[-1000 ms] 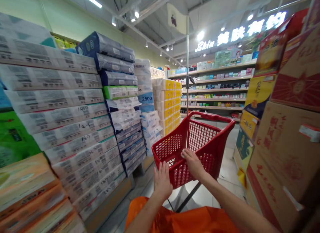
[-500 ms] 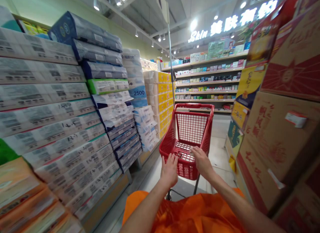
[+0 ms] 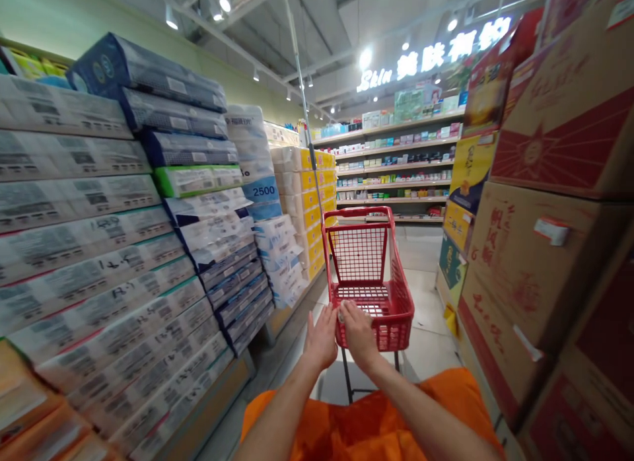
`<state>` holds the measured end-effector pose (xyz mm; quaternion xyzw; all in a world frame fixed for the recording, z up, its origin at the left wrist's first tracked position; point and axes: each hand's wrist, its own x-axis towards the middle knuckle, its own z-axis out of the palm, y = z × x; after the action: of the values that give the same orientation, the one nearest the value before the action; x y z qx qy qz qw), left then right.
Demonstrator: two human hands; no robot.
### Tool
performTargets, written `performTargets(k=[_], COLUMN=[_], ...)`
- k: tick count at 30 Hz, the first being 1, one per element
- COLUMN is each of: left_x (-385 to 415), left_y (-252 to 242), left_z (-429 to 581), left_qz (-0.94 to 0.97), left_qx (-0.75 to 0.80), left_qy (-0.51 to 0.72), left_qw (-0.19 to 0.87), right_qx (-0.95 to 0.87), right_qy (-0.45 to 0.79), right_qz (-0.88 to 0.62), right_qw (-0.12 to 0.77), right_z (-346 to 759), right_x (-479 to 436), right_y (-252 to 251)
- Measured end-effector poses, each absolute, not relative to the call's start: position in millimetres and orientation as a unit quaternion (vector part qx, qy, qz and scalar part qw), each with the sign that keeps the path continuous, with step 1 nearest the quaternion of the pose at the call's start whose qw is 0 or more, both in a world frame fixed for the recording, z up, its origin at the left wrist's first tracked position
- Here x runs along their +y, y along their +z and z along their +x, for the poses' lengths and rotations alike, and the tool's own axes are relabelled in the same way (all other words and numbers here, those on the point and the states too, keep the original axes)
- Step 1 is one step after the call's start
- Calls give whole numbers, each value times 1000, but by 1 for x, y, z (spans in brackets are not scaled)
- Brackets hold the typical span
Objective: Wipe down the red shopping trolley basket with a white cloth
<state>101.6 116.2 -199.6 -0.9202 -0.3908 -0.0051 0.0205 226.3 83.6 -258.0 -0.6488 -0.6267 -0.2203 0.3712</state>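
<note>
A red plastic shopping cart (image 3: 384, 276) stands in the aisle straight ahead of me, its basket empty, with a thin metal pole (image 3: 302, 104) rising from its left side. My right hand (image 3: 357, 327) rests on the cart's near rim, fingers curled over the edge. My left hand (image 3: 321, 337) lies flat against the near left corner, fingers stretched out. Both forearms reach forward over my orange clothing (image 3: 366, 428).
Stacked packs of tissue and paper rolls (image 3: 148, 249) wall the left side. Cardboard cartons (image 3: 545, 236) are piled high on the right. Shelves of skin-care goods (image 3: 396, 170) cross the far end under a lit sign. Tiled floor (image 3: 421, 296) runs between.
The cart has swung from pointing right to pointing straight down the aisle and sits further ahead. My hands have come closer together on its near rim.
</note>
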Motion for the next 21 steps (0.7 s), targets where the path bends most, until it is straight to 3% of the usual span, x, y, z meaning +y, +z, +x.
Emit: performTargets(k=[8,13,21], left_x=[124,127,131], left_y=[-199,-199,-193], left_z=[93,93,84], left_qz=[-927,-931,-927], left_qx=[-375,-363,-370], left_qy=[-12,4,10], left_qw=[26,34,58], right_qx=[-600,-672,-772], right_qy=[-281,-286,-266], right_qz=[-645,-568,-484], right_qw=[380,380,315], right_z=[286,257,252], right_x=[50,59,36], right_y=[-262,-261,-316])
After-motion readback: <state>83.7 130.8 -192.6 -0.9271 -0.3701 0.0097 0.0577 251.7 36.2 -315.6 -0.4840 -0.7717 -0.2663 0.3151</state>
